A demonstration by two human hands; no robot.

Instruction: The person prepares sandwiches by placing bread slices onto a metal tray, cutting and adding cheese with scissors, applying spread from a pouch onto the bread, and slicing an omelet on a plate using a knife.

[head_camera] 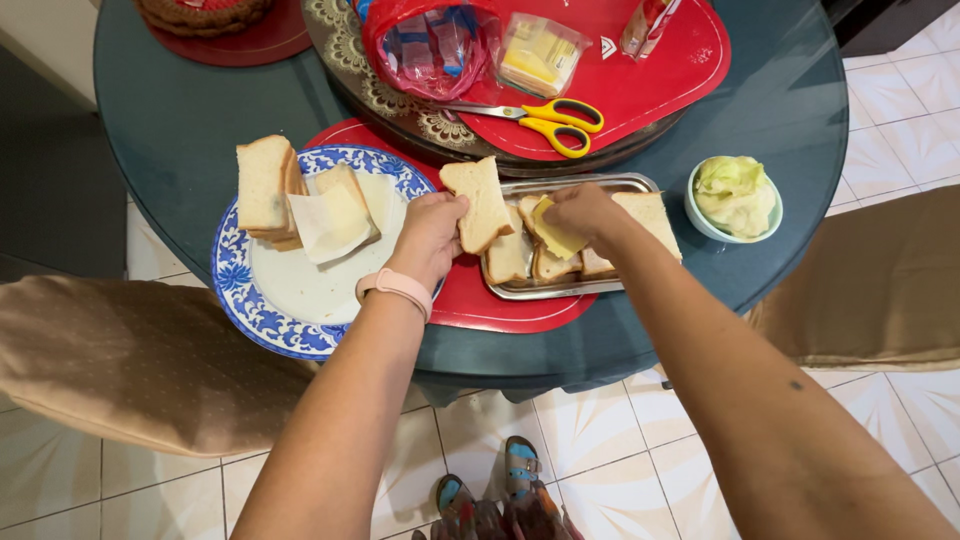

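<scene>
Holding a slice of bread (482, 203) upright-tilted by its lower edge, the left hand (430, 235) keeps it lifted just off the left end of the metal tray (570, 287), thumb and fingers pinched on the crust. Probable reason for the lift: it leaves the slices below uncovered. The right hand (585, 212) is over the middle of the tray, fingers curled down onto a yellow cheese slice (556, 240), which sits on the bread in the tray (512, 258). Whether the fingers pinch the cheese or only press it flat cannot be told; the knuckles cover the contact.

Landmark: the tray.
- Under it, a red mat (480, 300) on the round dark glass table (180, 140).
- Left of it, a blue-and-white plate (245, 290) with a stack of bread (265, 190) and a pale square slice (330, 222) laid on another piece, likely set within reach of the left hand.
- Right of it, a small bowl of lettuce (735, 195), near but apart.
- Behind it, yellow-handled scissors (545, 118) on a red board (650, 70), with a red plastic bag (430, 45) and a clear pack of yellow slices (540, 55).

Hard to read:
- How many slices lie in the tray: they overlap and the right hand hides part.
- A pink band (395, 285) on the left wrist; its face is not shown.
- Top edge cuts off a dark round thing (205, 12) on a red plate at far left, and a packet behind the board.
- Sandalled feet (495, 495) at the bottom edge, partly cut off.
</scene>
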